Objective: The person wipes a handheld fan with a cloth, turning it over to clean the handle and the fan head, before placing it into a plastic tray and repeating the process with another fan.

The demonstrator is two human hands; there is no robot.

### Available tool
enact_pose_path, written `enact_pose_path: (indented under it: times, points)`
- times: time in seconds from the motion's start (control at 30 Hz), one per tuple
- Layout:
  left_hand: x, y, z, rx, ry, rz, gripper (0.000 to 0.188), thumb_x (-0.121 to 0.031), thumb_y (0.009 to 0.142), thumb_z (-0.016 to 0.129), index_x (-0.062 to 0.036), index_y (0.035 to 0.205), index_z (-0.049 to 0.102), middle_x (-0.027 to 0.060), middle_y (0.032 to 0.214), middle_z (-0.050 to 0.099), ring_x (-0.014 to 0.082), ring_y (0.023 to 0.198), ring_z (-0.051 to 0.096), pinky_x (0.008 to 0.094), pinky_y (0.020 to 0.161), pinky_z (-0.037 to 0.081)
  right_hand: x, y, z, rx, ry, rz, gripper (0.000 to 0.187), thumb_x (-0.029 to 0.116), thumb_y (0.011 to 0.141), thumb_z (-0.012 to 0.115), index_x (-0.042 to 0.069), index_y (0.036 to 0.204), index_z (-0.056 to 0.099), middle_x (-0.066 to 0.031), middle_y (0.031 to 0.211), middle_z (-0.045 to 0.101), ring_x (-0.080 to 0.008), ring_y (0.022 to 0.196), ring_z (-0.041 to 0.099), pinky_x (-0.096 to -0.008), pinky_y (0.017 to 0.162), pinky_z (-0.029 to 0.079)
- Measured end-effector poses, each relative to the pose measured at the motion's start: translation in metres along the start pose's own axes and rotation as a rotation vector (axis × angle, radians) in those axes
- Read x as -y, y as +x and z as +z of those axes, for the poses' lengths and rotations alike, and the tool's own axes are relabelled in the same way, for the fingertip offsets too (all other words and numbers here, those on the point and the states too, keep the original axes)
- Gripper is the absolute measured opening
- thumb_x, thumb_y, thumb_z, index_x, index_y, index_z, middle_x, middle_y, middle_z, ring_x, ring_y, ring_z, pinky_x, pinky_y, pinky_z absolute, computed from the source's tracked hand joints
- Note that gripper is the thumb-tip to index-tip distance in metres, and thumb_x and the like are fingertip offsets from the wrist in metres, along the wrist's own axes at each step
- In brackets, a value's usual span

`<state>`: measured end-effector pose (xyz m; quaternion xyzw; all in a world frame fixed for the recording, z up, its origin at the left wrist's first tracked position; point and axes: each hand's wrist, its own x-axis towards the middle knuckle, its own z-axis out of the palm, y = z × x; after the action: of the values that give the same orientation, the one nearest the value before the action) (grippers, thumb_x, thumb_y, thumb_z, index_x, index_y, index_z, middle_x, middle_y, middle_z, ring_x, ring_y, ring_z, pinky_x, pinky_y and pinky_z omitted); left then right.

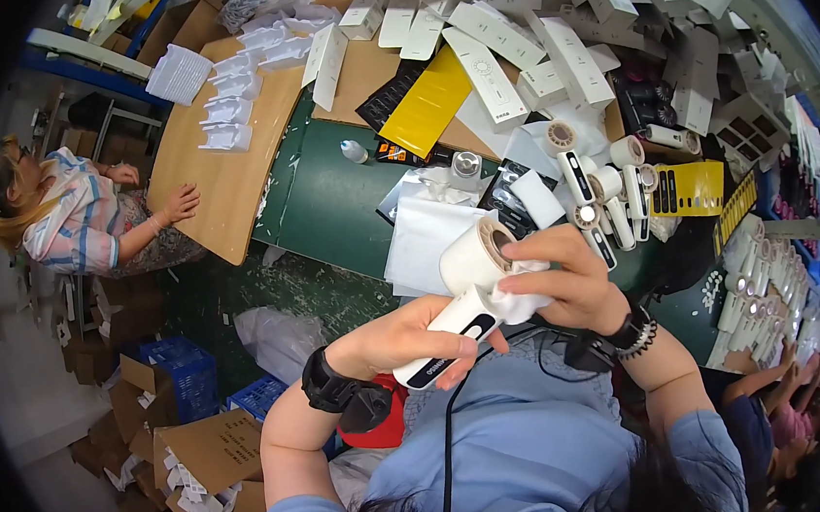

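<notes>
My left hand is closed round the handle of a white handheld device, like a small fan or hair dryer. Its drum-shaped head points up and away, and a black panel runs along the handle. Pinched in my right hand is a crumpled white wipe, pressed against the device just below the head. Behind them, white sheets lie on the green table. Several similar white devices are heaped to the right of my hands.
White boxes pile up at the back, beside a yellow sheet. White trays line a wooden board at left, where another person sits. Open cartons stand lower left. More devices lie far right, near other people.
</notes>
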<state>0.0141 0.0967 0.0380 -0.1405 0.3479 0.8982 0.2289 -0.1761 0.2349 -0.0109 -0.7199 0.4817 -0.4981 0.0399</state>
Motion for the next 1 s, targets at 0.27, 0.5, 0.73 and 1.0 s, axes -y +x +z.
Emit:
enact_pose_path:
  times: [0.27,0.5,0.73,1.0]
  points:
    - [0.001,0.004,0.003,0.044,0.345,0.051,0.024,-0.019,0.088,0.052,0.0023,0.098,0.056,0.0023,0.059,0.055,0.0093,0.052,0.053,0.0236,0.049,0.04,0.005,0.04,0.011,0.109,0.263,0.114,0.034,0.006,0.073,0.066,0.011,0.107,0.065,-0.0131,0.117,0.054,-0.0296,0.102,0.051,-0.035,0.083,0.042]
    - [0.001,0.011,0.002,-0.086,0.585,-0.049,0.02,-0.019,0.085,0.053,-0.0006,0.093,0.054,0.0017,0.061,0.054,0.0093,0.054,0.054,0.0244,0.05,0.042,0.001,0.051,0.007,0.33,0.244,0.329,0.03,0.006,0.078,0.062,0.01,0.107,0.065,-0.01,0.107,0.057,-0.0265,0.098,0.052,-0.0355,0.084,0.041]
    - [0.003,0.019,-0.002,-0.205,0.742,-0.05,0.019,-0.02,0.084,0.054,-0.0013,0.089,0.054,0.0021,0.062,0.055,0.0098,0.054,0.054,0.0247,0.05,0.043,0.0,0.063,0.007,0.44,0.117,0.532,0.028,0.011,0.085,0.051,0.007,0.11,0.063,-0.01,0.103,0.057,-0.0265,0.096,0.053,-0.0341,0.085,0.04]
    - [-0.011,0.009,-0.005,-0.058,0.599,-0.041,0.022,-0.022,0.085,0.053,-0.0004,0.082,0.055,0.0025,0.057,0.056,0.0104,0.051,0.055,0.0253,0.049,0.043,-0.006,0.063,-0.004,0.329,0.515,0.454,0.034,0.017,0.087,0.045,0.005,0.115,0.06,-0.0174,0.117,0.052,-0.0294,0.106,0.051,-0.0371,0.093,0.037]
